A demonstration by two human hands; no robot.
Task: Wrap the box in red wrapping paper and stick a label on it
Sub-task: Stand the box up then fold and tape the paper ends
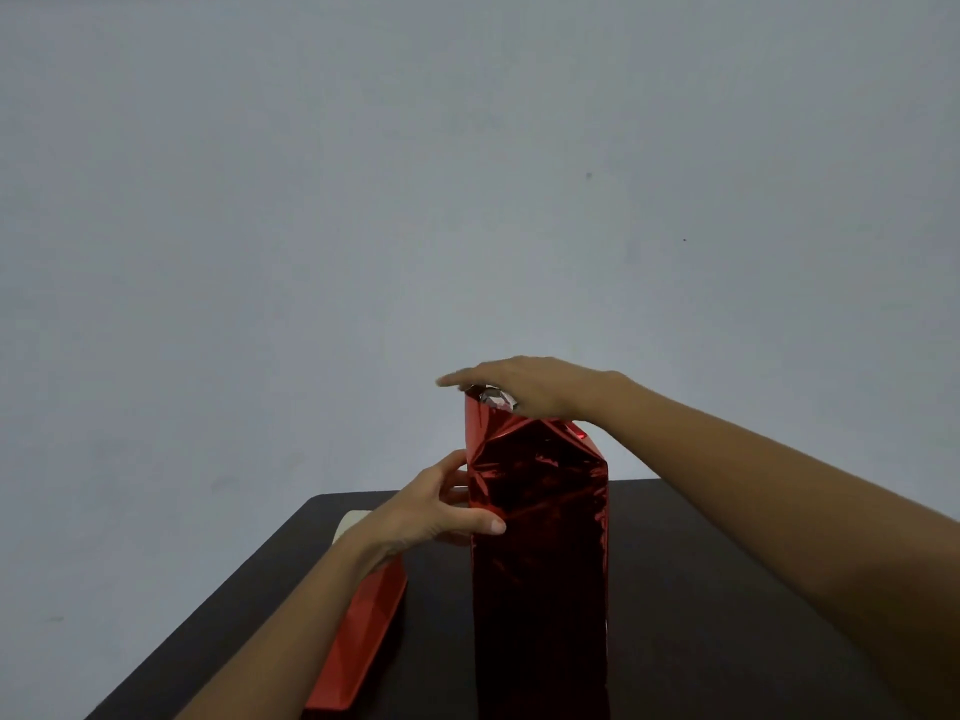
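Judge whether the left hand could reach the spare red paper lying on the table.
Probably yes: the spare red paper lies uncovered close under the left hand, which would only have to leave the box.

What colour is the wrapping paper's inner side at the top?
The inner side is silver; head view.
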